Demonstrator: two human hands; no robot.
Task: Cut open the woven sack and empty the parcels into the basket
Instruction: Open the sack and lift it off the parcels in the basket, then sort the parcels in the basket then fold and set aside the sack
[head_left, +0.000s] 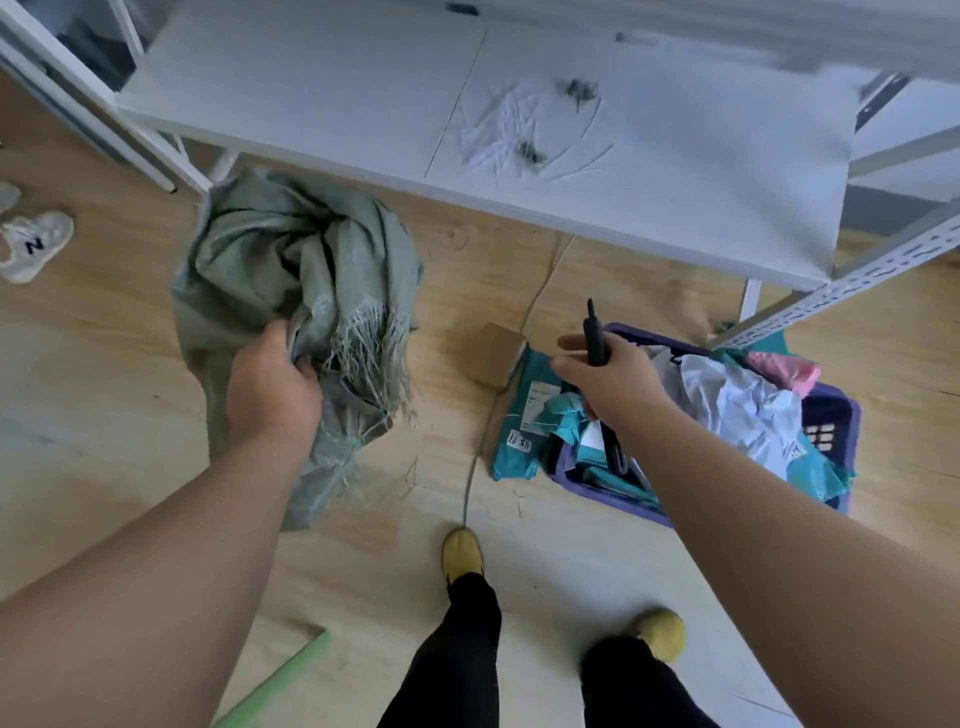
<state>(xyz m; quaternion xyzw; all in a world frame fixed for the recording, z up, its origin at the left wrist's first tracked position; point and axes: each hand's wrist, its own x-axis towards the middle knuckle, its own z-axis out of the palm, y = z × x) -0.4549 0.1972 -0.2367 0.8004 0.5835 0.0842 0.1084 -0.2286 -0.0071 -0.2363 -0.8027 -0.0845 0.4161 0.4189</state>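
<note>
My left hand (270, 384) grips the crumpled grey-green woven sack (291, 265), which hangs limp above the wooden floor with frayed threads along its cut edge. My right hand (605, 376) holds a black cutter (592, 332) upright, above the left end of the purple basket (831, 415). The basket is heaped with teal, white and pink parcels (737, 400). A teal parcel (524, 426) and a small brown box (496, 353) lie on the floor just left of the basket.
A white metal shelf (519, 119) spans the top, with cut strings lying on it; its perforated post (841, 283) stands beside the basket. My feet in yellow shoes (462, 553) stand below. Another person's sneaker (31, 244) is at the far left.
</note>
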